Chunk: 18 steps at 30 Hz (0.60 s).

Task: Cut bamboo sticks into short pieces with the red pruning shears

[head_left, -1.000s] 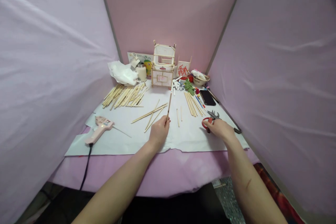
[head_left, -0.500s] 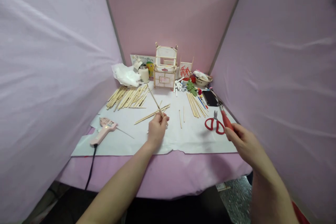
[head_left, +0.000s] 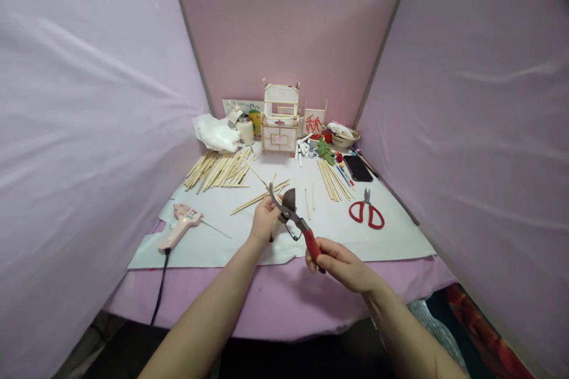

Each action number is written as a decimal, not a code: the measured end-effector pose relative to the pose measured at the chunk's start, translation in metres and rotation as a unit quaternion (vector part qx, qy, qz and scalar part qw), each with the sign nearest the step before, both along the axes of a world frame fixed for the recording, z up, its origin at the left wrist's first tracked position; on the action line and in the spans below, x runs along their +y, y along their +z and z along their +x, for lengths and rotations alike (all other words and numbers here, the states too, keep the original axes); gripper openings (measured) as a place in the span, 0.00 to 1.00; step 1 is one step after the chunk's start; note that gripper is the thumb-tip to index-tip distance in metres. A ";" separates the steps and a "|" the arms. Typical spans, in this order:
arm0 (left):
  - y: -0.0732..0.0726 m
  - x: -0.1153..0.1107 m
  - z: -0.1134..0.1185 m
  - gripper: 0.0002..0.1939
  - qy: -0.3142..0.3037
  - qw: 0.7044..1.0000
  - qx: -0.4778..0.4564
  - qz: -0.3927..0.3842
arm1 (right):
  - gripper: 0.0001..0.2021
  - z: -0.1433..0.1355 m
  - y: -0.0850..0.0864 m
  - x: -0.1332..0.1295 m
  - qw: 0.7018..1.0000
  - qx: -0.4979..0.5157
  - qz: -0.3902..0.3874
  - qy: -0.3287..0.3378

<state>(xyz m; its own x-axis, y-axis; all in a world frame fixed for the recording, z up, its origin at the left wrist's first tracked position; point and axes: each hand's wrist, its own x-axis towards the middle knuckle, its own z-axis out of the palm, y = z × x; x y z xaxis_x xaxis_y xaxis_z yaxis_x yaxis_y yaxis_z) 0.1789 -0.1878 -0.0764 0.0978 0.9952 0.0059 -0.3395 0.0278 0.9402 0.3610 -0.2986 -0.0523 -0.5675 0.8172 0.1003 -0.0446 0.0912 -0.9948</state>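
My left hand (head_left: 265,220) is closed on a thin wooden stick (head_left: 253,170) that slants up and away to the left. My right hand (head_left: 336,262) grips the red handle of a pair of pruning shears (head_left: 306,234). The shears' jaws stand apart just in front of my left hand and hide part of its fingers. Beyond that hand, a few loose sticks (head_left: 249,203) lie crossed on the white paper. Two short stick pieces (head_left: 307,204) lie side by side to the right of the blades.
A pink glue gun (head_left: 181,228) with a black cord lies left. Red-handled scissors (head_left: 367,213) and a black phone (head_left: 358,169) lie right. Stick piles (head_left: 217,169) flank a small stick-built frame (head_left: 280,133) at the back. A bowl (head_left: 343,140) stands behind the phone.
My right hand has brought the pruning shears from the right edge of the table to beside my left hand. The left hand still holds the stick, now tilted lower.
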 end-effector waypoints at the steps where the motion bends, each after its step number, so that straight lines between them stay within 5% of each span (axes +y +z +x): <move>1: -0.001 -0.001 0.001 0.18 -0.006 1.000 0.002 -0.001 | 0.11 -0.004 -0.001 0.003 1.000 -0.015 0.011 -0.018; 4: -0.003 -0.003 0.005 0.16 -0.009 0.999 0.045 0.003 | 0.08 -0.019 -0.006 0.009 0.988 -0.077 0.063 -0.119; 7: -0.001 -0.008 0.008 0.14 -0.012 0.995 0.093 0.023 | 0.23 -0.037 -0.012 0.015 0.959 -0.095 0.135 -0.229; 10: 0.001 -0.013 0.011 0.14 -0.002 0.995 0.095 0.037 | 0.36 -0.051 -0.019 0.020 0.958 -0.073 0.168 -0.219; 18: -0.012 -0.013 0.013 0.12 0.076 0.986 0.138 0.060 | 0.40 -0.078 -0.032 0.019 0.962 -0.039 0.139 -0.232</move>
<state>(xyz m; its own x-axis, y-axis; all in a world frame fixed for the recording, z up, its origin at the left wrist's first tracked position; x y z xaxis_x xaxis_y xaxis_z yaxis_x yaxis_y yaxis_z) 0.1917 -0.2011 -0.0882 -0.0388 0.9922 0.1186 -0.0612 -0.1208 0.9908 0.2827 -0.2799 -0.0841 -0.1627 0.9321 0.3236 0.1390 0.3464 -0.9278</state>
